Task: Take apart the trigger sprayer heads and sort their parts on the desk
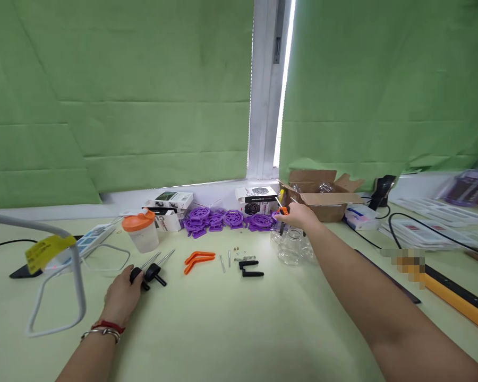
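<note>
My left hand (121, 297) rests on the table at the left, its fingers around the black end of a thin metal rod (150, 260). Close beside it lies a second rod with a black end (153, 272). My right hand (300, 215) reaches to the back right, fingers closed at a small orange-and-black item (282, 211); what exactly they hold is partly hidden. Below that hand stand clear plastic pieces (292, 249). Between my hands lie orange angled parts (199, 259), metal pins (229, 258), springs (249, 258) and black bent parts (252, 269).
Purple wheel-like parts (233, 218) line the back, near small printed boxes (257, 200). A cup with an orange lid (138, 220) and a power strip (91, 241) are left. A cardboard box (330, 207) stands right. A grey bent tube (77, 276) rises at the left front.
</note>
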A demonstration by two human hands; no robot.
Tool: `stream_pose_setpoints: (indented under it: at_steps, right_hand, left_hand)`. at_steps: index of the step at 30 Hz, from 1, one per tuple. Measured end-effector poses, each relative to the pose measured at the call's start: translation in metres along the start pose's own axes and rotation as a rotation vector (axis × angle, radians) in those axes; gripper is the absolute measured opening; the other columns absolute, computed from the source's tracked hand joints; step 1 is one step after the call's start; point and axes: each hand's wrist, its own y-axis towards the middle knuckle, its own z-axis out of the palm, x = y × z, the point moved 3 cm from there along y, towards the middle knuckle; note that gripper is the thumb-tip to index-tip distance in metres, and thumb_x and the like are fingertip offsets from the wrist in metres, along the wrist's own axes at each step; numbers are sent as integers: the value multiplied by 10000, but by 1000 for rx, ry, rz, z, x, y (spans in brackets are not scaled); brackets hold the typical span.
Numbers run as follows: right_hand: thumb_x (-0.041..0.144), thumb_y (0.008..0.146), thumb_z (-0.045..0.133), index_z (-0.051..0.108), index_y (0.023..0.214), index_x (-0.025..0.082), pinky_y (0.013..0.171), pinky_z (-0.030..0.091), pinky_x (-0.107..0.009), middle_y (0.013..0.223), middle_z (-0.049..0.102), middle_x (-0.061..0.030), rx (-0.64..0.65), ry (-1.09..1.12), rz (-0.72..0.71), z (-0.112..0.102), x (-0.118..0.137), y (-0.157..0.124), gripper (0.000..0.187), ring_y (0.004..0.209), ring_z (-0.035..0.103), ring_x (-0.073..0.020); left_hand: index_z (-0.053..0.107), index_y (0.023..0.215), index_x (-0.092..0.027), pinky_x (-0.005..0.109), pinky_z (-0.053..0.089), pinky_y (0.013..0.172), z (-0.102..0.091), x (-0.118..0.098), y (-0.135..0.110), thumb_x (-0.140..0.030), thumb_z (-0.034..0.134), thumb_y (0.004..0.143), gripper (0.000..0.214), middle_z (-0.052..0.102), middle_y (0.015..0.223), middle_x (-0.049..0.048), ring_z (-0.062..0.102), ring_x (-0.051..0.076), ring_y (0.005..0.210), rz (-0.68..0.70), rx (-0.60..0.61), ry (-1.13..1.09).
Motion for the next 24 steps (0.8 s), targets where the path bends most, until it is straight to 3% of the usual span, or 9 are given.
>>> stream_pose_setpoints:
  at_steps: [4, 8, 11, 14, 17, 19, 21, 24]
  right_hand:
    - [411, 622, 700, 560, 682, 174, 575, 392, -300, 721, 611, -96, 18, -55, 78, 8, 8, 6, 281, 719, 611, -242]
    - [350, 645, 655, 547, 672, 179, 540, 383, -287, 695, 610, -79, -17, -41, 81, 9, 8, 6, 204, 671, 599, -218]
    - [407, 659, 632, 556, 730, 179, 543, 372, -282, 751, 620, -84, -83, -8, 60, -1, 10, 3, 251, 699, 588, -217]
    - [448, 672, 621, 577, 788, 177, 558, 370, -284, 757, 621, -82, -159, 84, 26, -21, 19, -8, 299, 699, 572, -211]
    - [454, 681, 622, 590, 867, 180, 580, 378, -286, 790, 627, -73, -271, 253, -80, -43, 36, -32, 333, 705, 557, -197]
    - [451, 661, 649, 580, 920, 179, 598, 394, -284, 863, 630, -78, -309, 403, -193, -53, 50, -57, 382, 730, 556, -187]
    - [442, 650, 665, 565, 916, 186, 602, 406, -283, 880, 631, -68, -248, 525, -291, -54, 64, -85, 382, 729, 555, -179]
    - [400, 636, 686, 530, 841, 200, 634, 419, -283, 805, 628, -22, -132, 641, -361, -38, 80, -132, 326, 705, 550, -158]
  left_hand:
    - [519, 906, -161, 360, 443, 710, 0, 0, -1, -431, 341, 824, 334, 633, 944, 167, 597, 304, 879, 103, 66, 146]
    - [487, 869, -162, 368, 430, 703, -10, -11, -10, -428, 273, 846, 342, 605, 903, 168, 580, 315, 874, 154, 26, 239]
    - [503, 872, -148, 390, 436, 726, -15, -31, -25, -421, 290, 834, 348, 600, 890, 173, 571, 326, 900, 175, 43, 243]
    - [531, 995, -95, 445, 399, 891, -17, -64, -49, -395, 342, 820, 396, 565, 1103, 228, 492, 355, 1106, 270, 71, 128]
    - [445, 1245, -115, 443, 310, 1032, -19, -100, -81, -410, 388, 831, 512, 373, 1407, 183, 314, 318, 1307, 328, 229, -177]
    - [409, 1309, -201, 435, 331, 1025, -21, -125, -102, -451, 459, 821, 551, 376, 1427, 115, 375, 301, 1272, 343, 436, -376]
    - [407, 1317, -247, 424, 367, 996, -26, -149, -120, -463, 458, 838, 528, 400, 1411, 87, 429, 278, 1223, 388, 579, -524]
    - [441, 1281, -243, 413, 377, 982, -33, -175, -136, -450, 477, 843, 485, 434, 1371, 97, 430, 266, 1210, 454, 651, -683]
